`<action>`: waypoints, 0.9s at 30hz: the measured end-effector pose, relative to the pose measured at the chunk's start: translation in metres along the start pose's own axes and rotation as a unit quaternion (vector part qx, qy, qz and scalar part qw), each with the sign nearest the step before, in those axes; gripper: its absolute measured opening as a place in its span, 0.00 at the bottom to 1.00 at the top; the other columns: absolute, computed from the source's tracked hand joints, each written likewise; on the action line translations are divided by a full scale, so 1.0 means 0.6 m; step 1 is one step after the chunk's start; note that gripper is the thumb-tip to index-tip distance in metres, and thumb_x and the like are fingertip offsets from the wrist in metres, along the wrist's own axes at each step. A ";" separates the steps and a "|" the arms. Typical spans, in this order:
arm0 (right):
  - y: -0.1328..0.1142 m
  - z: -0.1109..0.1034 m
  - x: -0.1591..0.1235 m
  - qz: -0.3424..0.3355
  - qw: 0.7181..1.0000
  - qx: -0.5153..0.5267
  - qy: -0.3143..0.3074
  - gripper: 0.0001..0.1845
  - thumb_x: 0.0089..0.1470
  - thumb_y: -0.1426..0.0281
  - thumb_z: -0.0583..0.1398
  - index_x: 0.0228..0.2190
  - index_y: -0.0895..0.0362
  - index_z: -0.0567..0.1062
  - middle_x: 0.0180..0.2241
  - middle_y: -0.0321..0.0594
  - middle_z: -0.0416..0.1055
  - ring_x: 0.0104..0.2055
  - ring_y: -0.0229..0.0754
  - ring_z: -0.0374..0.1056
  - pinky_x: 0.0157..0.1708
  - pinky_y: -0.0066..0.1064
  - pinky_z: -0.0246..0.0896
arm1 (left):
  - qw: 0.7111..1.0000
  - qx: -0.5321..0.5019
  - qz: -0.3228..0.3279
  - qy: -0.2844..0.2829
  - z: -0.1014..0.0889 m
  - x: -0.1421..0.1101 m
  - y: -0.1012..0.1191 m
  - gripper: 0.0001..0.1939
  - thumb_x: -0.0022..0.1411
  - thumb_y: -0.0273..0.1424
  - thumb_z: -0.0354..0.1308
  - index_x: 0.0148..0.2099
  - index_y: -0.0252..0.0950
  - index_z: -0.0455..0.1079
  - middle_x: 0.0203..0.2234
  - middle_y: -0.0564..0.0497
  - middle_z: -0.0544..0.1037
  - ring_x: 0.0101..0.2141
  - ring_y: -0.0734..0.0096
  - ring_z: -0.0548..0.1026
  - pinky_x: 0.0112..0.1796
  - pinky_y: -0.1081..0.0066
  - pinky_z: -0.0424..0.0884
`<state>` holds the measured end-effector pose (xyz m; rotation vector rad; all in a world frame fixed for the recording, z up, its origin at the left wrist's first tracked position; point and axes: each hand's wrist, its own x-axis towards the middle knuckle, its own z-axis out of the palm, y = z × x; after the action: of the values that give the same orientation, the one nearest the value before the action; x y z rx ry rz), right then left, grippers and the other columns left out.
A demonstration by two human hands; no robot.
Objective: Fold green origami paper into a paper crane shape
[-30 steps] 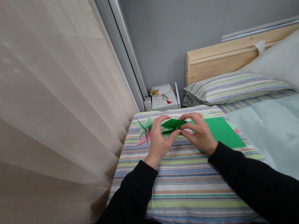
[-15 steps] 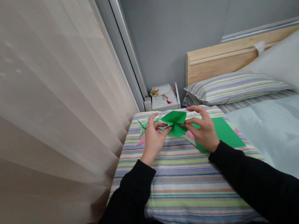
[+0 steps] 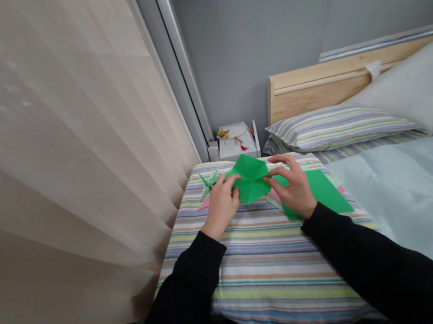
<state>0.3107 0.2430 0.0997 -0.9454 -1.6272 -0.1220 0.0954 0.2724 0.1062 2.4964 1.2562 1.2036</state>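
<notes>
A creased piece of green origami paper (image 3: 250,177) is held above the striped cloth, spread fairly flat with fold lines across it. My left hand (image 3: 221,200) grips its left edge, the thumb partly hidden. At the right edge, my right hand (image 3: 291,183) pinches the paper between thumb and fingers, its index finger raised. Beneath and beside the right hand lies a flat green sheet (image 3: 324,193), with pink and pale green paper showing around it. Just beyond my left hand rests a green folded paper figure (image 3: 207,183), with a pink paper piece (image 3: 204,204) near it.
The striped cloth (image 3: 265,263) covers the table in front of me. Behind it stands a white bedside unit (image 3: 235,151) with a round hoop and a red tassel. A pleated curtain (image 3: 79,178) hangs at left; a bed with a pale blue cover (image 3: 418,190) is at right.
The green paper has opened out wider and flatter, its upper part rising. My left hand has shifted its hold on the left edge; my right hand stays nearly in place.
</notes>
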 end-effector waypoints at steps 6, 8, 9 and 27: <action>0.000 0.000 -0.003 -0.021 0.998 -0.050 -0.011 0.05 0.57 0.72 0.65 0.35 0.53 0.73 0.49 0.47 0.72 0.54 0.54 0.69 0.54 0.51 0.58 | 0.999 -0.017 0.021 0.040 -0.003 0.004 0.006 0.09 0.61 0.21 0.60 0.43 0.37 0.74 0.42 0.46 0.76 0.46 0.59 0.76 0.48 0.61 0.72; 0.001 -0.001 -0.003 -0.014 0.997 -0.077 -0.009 0.11 0.57 0.71 0.65 0.42 0.53 0.72 0.51 0.49 0.72 0.56 0.55 0.68 0.55 0.50 0.57 | 0.999 -0.022 0.021 0.043 -0.003 0.003 0.006 0.13 0.61 0.20 0.60 0.47 0.37 0.73 0.46 0.44 0.76 0.50 0.58 0.75 0.52 0.59 0.71; 0.001 -0.002 -0.003 -0.013 0.995 -0.097 -0.013 0.14 0.57 0.71 0.64 0.45 0.54 0.71 0.52 0.51 0.72 0.57 0.56 0.67 0.55 0.51 0.56 | 0.999 -0.023 0.020 0.044 -0.003 0.003 0.005 0.16 0.60 0.19 0.60 0.50 0.37 0.72 0.49 0.44 0.76 0.52 0.57 0.74 0.54 0.57 0.71; -0.005 -0.010 -0.008 0.058 0.896 -0.314 -0.310 0.37 0.51 0.50 0.67 0.58 0.53 0.73 0.67 0.56 0.60 0.69 0.69 0.48 0.61 0.78 0.29 | 0.995 0.004 -0.039 -0.093 0.013 -0.005 -0.007 0.23 0.50 0.30 0.74 0.49 0.35 0.77 0.57 0.40 0.72 0.56 0.49 0.73 0.57 0.52 0.69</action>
<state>0.3131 0.2351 0.0986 -1.7024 -2.1625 -0.3002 0.0970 0.2749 0.0970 2.4726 1.2978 0.9268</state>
